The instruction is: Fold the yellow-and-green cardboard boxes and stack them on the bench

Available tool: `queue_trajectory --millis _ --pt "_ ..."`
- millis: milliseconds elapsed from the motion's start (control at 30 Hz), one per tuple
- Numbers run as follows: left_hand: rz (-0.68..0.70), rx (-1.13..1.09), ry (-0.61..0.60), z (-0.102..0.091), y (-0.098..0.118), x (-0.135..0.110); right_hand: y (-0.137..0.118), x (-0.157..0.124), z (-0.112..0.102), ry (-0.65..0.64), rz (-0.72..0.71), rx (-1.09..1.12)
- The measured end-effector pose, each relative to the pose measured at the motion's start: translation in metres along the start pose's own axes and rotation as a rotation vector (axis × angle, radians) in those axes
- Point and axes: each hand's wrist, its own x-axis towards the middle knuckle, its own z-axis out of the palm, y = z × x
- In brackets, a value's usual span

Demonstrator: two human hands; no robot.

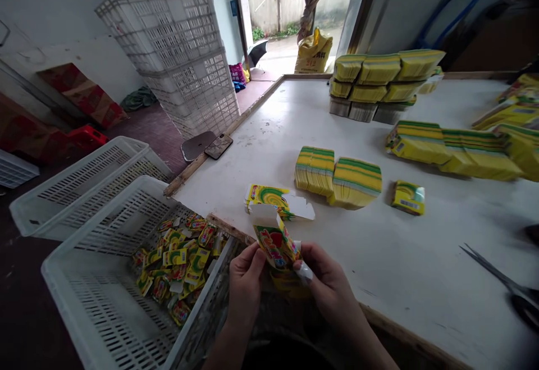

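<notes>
Both hands hold one small yellow, red and green printed carton [275, 245] just in front of the table's near edge. My left hand [245, 282] pinches its left side. My right hand [327, 286] grips its right side, with a white tip on one finger. The carton's white flap stands open at the top. Another flat carton [273, 198] with white flaps lies on the table just beyond. Below left, a white slatted crate [105, 291] holds several folded cartons [179, 257].
Bundles of flat yellow-green cartons [337, 176] lie mid-table, with taller stacks [381, 81] at the back and more at the right [458, 148]. One small folded carton [408, 197] lies alone. Scissors [501, 283] rest at the right. Two phones [207, 145] sit on the table's left rim. Empty crates [177, 50] are stacked by the wall.
</notes>
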Motion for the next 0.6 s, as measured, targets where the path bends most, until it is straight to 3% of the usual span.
queue_trajectory --millis 133,233,433,600 --pt "0.036 0.058 0.017 -0.005 -0.003 -0.001 0.006 -0.002 0.006 0.045 -0.062 -0.045" --pt "0.031 0.053 0.002 -0.003 0.001 -0.001 0.007 -0.003 0.006 0.122 -0.132 -0.231" --pt "0.100 -0.075 0.037 0.003 0.012 0.005 0.002 -0.007 0.005 0.044 -0.194 -0.489" --pt "0.104 -0.106 -0.009 -0.001 0.029 0.011 -0.007 -0.003 -0.010 0.147 -0.349 -0.556"
